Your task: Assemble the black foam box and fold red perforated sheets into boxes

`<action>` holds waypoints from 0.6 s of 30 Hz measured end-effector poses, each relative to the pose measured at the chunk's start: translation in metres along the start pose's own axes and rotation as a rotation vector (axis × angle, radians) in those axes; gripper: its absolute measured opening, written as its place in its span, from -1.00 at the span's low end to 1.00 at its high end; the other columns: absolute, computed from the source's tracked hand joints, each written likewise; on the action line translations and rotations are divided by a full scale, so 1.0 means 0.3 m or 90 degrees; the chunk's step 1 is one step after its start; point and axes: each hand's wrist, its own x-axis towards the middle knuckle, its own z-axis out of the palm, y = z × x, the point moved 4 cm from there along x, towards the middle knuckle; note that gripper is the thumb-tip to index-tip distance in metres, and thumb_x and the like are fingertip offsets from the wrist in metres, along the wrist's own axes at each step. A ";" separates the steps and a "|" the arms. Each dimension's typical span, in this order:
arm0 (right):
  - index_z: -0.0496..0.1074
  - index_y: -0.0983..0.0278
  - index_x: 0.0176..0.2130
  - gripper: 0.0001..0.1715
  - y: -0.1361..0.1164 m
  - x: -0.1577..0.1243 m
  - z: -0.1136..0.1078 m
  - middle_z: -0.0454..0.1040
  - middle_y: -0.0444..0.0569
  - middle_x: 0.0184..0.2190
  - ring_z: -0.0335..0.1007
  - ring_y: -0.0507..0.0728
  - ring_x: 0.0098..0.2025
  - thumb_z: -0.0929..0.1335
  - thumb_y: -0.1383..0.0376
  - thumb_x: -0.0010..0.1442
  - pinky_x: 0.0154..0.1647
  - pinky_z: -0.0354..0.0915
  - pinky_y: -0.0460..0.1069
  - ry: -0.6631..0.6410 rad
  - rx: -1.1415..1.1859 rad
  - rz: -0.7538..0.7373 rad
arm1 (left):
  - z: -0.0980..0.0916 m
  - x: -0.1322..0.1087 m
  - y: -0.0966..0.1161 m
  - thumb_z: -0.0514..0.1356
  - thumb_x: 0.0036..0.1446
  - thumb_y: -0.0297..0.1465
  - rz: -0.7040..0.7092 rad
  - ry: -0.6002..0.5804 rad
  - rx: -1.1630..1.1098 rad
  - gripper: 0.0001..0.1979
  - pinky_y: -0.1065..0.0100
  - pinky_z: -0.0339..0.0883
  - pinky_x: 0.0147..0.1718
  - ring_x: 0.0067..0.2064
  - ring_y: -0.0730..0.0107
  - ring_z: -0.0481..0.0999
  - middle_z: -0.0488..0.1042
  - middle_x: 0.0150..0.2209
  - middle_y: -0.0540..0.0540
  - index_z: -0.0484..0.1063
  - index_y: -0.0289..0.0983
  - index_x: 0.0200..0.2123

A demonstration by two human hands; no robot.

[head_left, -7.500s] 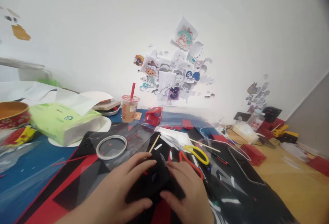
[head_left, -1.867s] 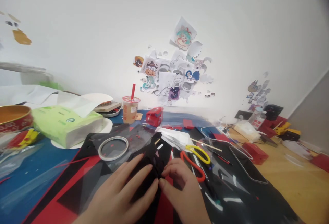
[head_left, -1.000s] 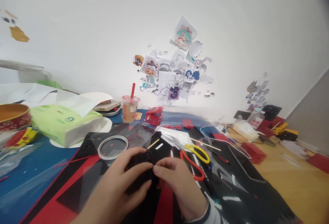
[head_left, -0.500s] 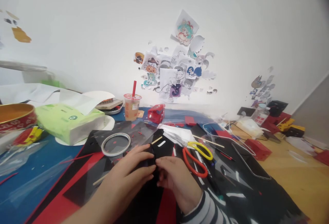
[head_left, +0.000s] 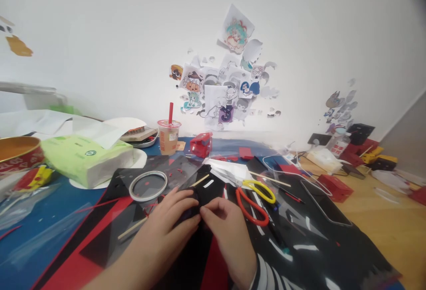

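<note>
From here, the left hand [head_left: 169, 225] curls around a small dark object [head_left: 191, 210] while the right hand [head_left: 228, 232], earlier spread, holds fingertips together at its right, perhaps for finer work.

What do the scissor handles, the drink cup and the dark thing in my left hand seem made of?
Scissor handles: likely plastic, smooth, evenly orange and yellow. Drink cup: probably clear plastic, its sides see-through. Dark thing: seems matt, material unclear; your left hand hides most.

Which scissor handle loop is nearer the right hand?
The orange-red loop, just beside the right hand; the yellow loop lies beyond it, farther from the hand.
</note>
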 end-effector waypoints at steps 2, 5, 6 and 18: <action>0.40 0.34 -0.49 -0.88 -0.003 0.000 -0.003 0.40 -0.11 -0.54 0.31 0.06 -0.44 0.35 0.30 -0.03 -0.39 0.24 -0.06 0.004 -0.030 -0.025 | -0.008 0.005 0.022 0.05 0.13 -0.53 0.089 0.009 0.024 -0.77 0.08 0.21 0.07 -0.03 0.27 0.42 0.50 -0.19 -0.07 0.44 -0.15 -0.24; 0.44 0.34 -0.40 -0.84 0.005 0.015 -0.017 0.45 -0.05 -0.46 0.37 0.10 -0.38 0.33 0.28 0.00 -0.33 0.29 -0.02 0.021 -0.045 -0.040 | -0.016 0.014 0.042 0.02 0.14 -0.56 0.149 0.013 0.060 -0.76 0.12 0.20 0.07 -0.06 0.32 0.41 0.50 -0.22 -0.05 0.43 -0.17 -0.26; 0.46 0.34 -0.36 -0.81 0.008 0.022 -0.022 0.47 -0.03 -0.43 0.39 0.12 -0.35 0.33 0.27 0.02 -0.30 0.31 -0.01 0.025 -0.050 -0.045 | -0.018 0.017 0.046 0.02 0.15 -0.56 0.157 0.015 0.070 -0.77 0.13 0.21 0.05 -0.07 0.32 0.41 0.49 -0.21 -0.06 0.42 -0.18 -0.26; 0.46 0.20 -0.08 -0.60 0.014 -0.028 -0.011 0.46 -0.01 -0.05 0.35 0.17 0.00 0.26 0.43 0.10 0.09 0.20 0.11 -0.022 -0.190 -0.189 | -0.021 0.028 0.063 -0.04 0.14 -0.59 0.233 -0.010 0.115 -0.75 0.13 0.24 0.00 -0.06 0.26 0.38 0.52 -0.18 -0.06 0.37 -0.23 -0.23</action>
